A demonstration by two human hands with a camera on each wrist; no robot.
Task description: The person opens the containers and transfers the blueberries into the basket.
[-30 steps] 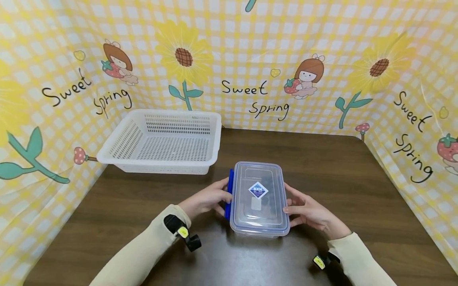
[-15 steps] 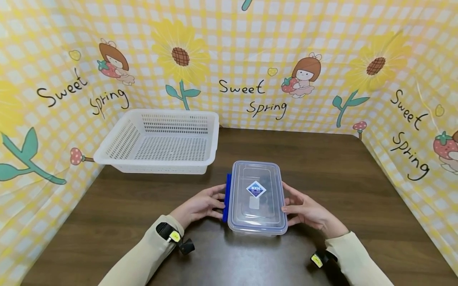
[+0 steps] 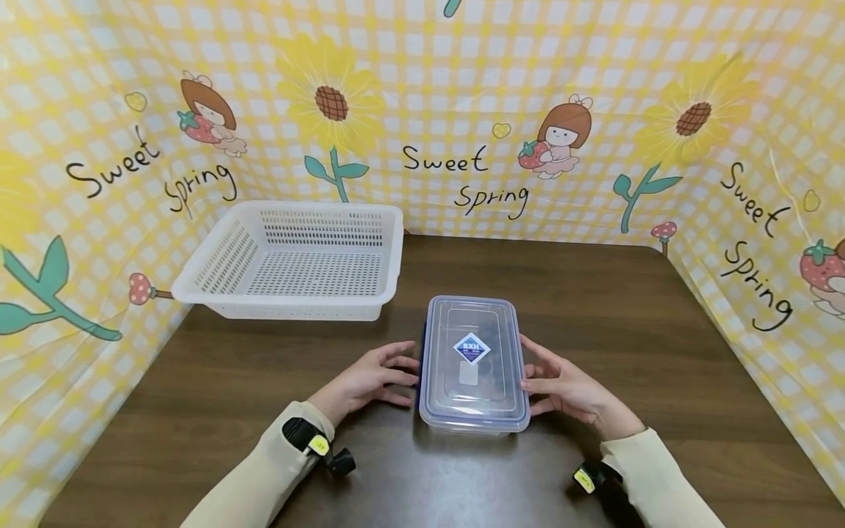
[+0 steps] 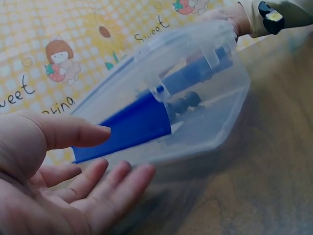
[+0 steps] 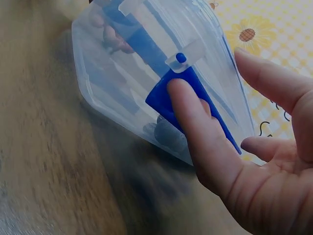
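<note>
A clear plastic food container (image 3: 471,396) with a lid and blue side clips lies on the table between both hands. My left hand (image 3: 366,378) is beside its left side with the fingers extended. In the left wrist view, the thumb and fingers lie near the blue left clip (image 4: 139,125); contact cannot be told. At the opposite side my right hand (image 3: 568,385) rests its fingers against the container. The thumb touches the blue right clip (image 5: 164,95) in the right wrist view. Dark rounded shapes (image 4: 186,102) show through the container wall, their kind unclear.
A white perforated basket (image 3: 290,299) stands at the back left of the dark wooden table (image 3: 561,286). Yellow checked cloth (image 3: 449,95) with printed flowers surrounds the table at the back and sides.
The left clip stuck out sideways before and now hangs down close to the container's side. My left hand has drawn back slightly to the left. The right hand stays at its side.
</note>
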